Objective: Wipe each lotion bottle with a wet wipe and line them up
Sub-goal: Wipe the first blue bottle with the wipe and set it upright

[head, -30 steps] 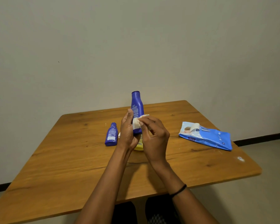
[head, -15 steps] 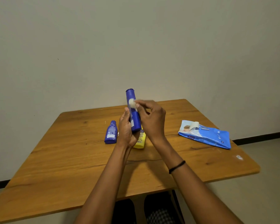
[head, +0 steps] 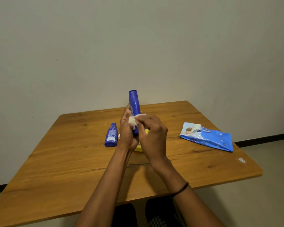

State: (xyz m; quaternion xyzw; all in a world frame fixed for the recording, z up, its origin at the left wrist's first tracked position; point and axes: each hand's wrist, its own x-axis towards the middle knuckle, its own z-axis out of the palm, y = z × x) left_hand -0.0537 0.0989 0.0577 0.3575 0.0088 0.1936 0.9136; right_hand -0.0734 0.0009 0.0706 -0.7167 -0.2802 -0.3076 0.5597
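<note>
— Down from near the top end to mid-body: that is how the wet wipe (head: pixel 133 120) has slid along the tall blue bottle (head: pixel 134 102) in half a second, seen from the head.
— Who holds what?
— Left hand (head: pixel 127 134) grips the bottle's lower part, upright above the tabletop (head: pixel 69 161). Right hand (head: pixel 152 136) pinches the wipe against it.
— The others?
— Small blue bottle (head: pixel 111 135) lies just left of the hands. Yellow bottle (head: pixel 138 148) is mostly hidden behind them. Blue wipes pack (head: pixel 208 137) lies well right, flap up.
</note>
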